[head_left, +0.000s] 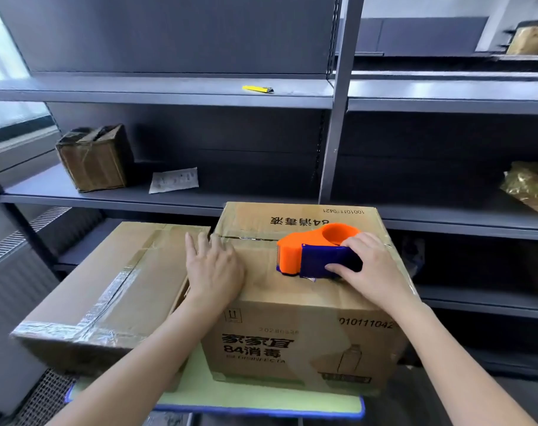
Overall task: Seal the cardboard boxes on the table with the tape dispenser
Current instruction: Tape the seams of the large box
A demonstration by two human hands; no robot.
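Observation:
A printed cardboard box (295, 339) stands in front of me on a small green table (261, 402). Its top flaps are closed, with the seam running left to right. My left hand (214, 269) lies flat on the top near the left edge, fingers straight. My right hand (370, 265) grips the blue handle of an orange tape dispenser (304, 250) that sits on the box top, its toothed end pointing left. A second cardboard box (108, 290), with clear tape across its top, lies tilted to the left, touching the first.
Grey metal shelving (335, 124) rises behind the table. A yellow utility knife (258, 89) lies on an upper shelf. A taped brown box (94, 158) and a paper packet (174, 180) sit on the middle shelf. A gold wrapped parcel (530, 186) is at the right.

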